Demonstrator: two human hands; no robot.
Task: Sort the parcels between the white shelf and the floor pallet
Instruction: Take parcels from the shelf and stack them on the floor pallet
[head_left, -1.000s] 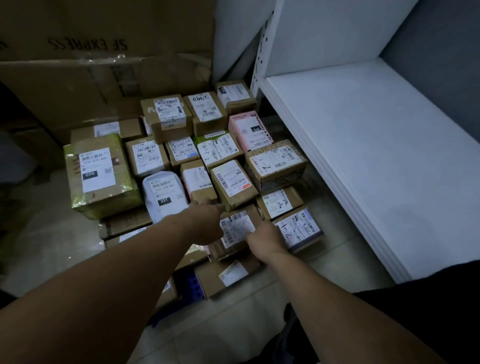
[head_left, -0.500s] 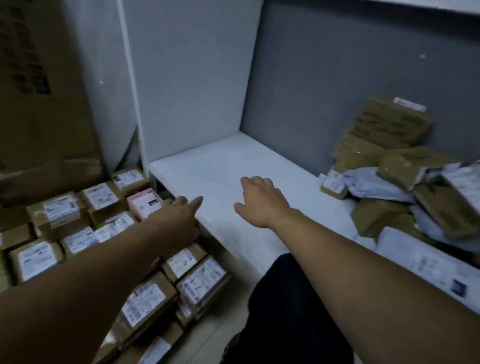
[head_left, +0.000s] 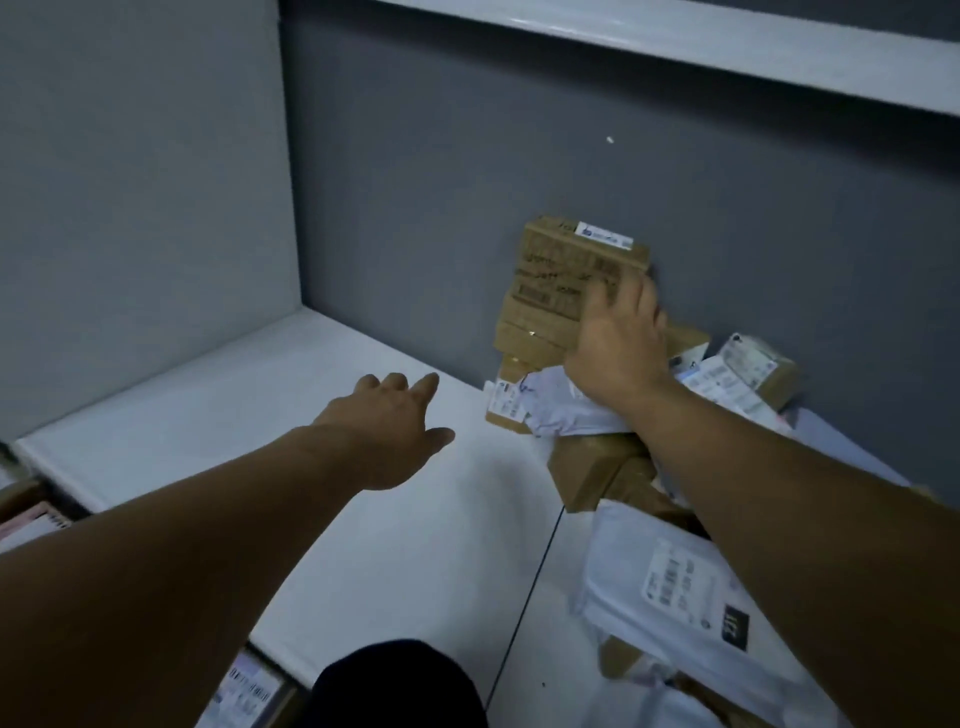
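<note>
Parcels (head_left: 675, 587) show blurred labels (head_left: 605, 236); right fingers (head_left: 597, 299) rest spread on cardboard box (head_left: 556, 270), left fingers (head_left: 423, 387) open.

1 head view, close, angled down onto white shelf (head_left: 363, 519)

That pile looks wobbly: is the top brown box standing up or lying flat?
Standing on edge, it seems: the top brown box shows its broad face, leaning on the grey wall, right hand at its corner.
</note>
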